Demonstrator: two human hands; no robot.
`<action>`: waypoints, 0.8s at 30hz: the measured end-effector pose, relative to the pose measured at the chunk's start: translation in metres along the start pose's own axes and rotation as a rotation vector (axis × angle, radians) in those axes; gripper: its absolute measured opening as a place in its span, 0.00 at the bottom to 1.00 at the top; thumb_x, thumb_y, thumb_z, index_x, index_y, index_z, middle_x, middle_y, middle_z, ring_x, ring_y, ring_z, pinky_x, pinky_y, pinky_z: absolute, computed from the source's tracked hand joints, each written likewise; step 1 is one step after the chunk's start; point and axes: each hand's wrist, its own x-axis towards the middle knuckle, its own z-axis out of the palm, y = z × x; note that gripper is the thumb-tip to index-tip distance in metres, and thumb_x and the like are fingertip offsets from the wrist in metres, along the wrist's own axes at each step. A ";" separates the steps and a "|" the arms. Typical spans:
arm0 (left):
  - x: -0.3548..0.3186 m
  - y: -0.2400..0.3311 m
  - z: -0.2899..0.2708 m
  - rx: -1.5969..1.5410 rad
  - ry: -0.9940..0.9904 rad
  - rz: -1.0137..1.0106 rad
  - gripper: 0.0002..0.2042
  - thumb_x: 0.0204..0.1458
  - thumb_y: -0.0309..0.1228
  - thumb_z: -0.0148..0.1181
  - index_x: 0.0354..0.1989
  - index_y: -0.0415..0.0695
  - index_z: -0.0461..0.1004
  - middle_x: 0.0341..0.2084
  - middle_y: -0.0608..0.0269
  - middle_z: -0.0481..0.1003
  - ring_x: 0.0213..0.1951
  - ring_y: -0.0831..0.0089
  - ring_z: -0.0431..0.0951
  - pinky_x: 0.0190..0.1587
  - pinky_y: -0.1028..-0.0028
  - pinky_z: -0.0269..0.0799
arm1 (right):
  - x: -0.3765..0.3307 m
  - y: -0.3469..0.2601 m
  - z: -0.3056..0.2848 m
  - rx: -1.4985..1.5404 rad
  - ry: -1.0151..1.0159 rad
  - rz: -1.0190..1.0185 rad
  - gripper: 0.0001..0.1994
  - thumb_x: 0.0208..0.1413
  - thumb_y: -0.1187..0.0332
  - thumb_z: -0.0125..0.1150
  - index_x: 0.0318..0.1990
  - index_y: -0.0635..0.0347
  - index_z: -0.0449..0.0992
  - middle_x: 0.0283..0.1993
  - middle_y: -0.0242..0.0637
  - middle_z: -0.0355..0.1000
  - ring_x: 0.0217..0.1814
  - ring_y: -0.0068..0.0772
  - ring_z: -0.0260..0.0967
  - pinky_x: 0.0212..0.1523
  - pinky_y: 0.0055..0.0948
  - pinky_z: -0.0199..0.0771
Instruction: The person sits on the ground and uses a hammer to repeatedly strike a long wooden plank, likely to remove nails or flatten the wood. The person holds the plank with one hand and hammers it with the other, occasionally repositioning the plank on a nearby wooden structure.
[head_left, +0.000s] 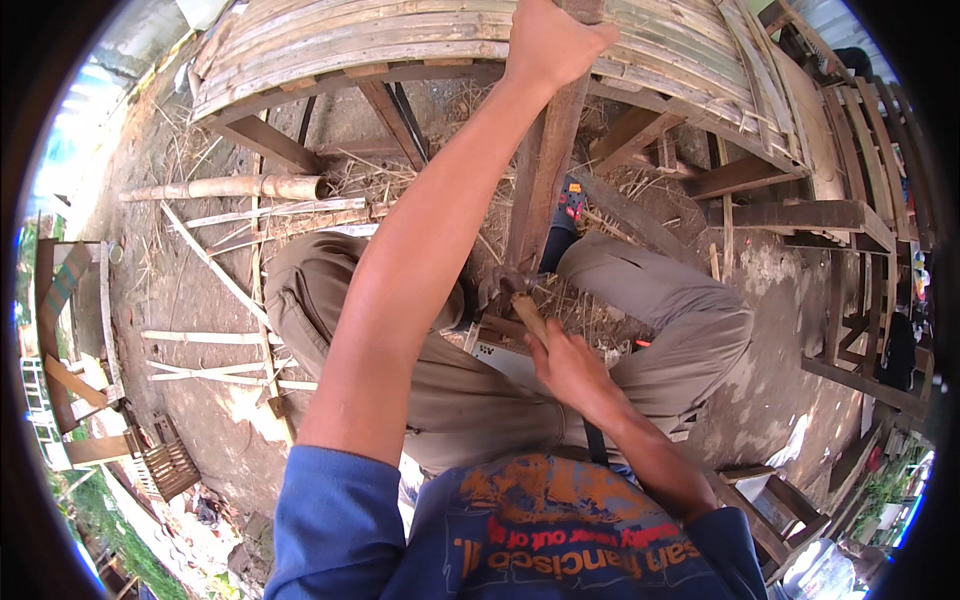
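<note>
My left arm reaches far forward, and my left hand (555,48) is closed around the upper part of a brown wooden beam (548,150). The beam slants down toward the ground between my legs. Nearer to me, my right hand (575,372) grips the pale wooden handle of a hammer (530,318). Its dark metal head (507,284) is at the beam's lower end; whether they touch I cannot tell. Beneath the head lies a small wood block (500,328), partly hidden by a light-coloured box-like thing (510,365).
A slatted bamboo platform (370,35) on wooden legs spans the far side. Bamboo poles (230,188) and split strips (210,337) litter the ground on the left. Wooden frames (850,215) stand at the right, and a slatted basket (165,465) lies at the near left.
</note>
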 end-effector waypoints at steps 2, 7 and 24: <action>0.000 0.003 -0.004 0.011 -0.031 -0.030 0.35 0.39 0.39 0.73 0.53 0.28 0.67 0.42 0.33 0.79 0.48 0.43 0.81 0.51 0.57 0.76 | -0.003 -0.013 -0.010 0.090 -0.039 -0.005 0.20 0.70 0.58 0.50 0.52 0.71 0.66 0.27 0.68 0.74 0.34 0.75 0.74 0.39 0.62 0.76; 0.000 0.006 -0.002 0.044 -0.007 -0.013 0.35 0.39 0.38 0.73 0.52 0.28 0.66 0.41 0.33 0.79 0.47 0.43 0.81 0.50 0.57 0.77 | -0.002 -0.012 0.004 -0.044 0.005 -0.133 0.20 0.70 0.58 0.50 0.52 0.72 0.67 0.27 0.68 0.74 0.35 0.74 0.75 0.39 0.62 0.76; 0.002 -0.002 -0.007 0.062 -0.036 -0.028 0.33 0.42 0.36 0.71 0.54 0.28 0.66 0.41 0.35 0.79 0.47 0.45 0.82 0.49 0.58 0.77 | -0.023 -0.032 -0.005 0.073 -0.166 -0.059 0.20 0.70 0.58 0.51 0.49 0.75 0.68 0.34 0.70 0.75 0.38 0.75 0.74 0.38 0.58 0.77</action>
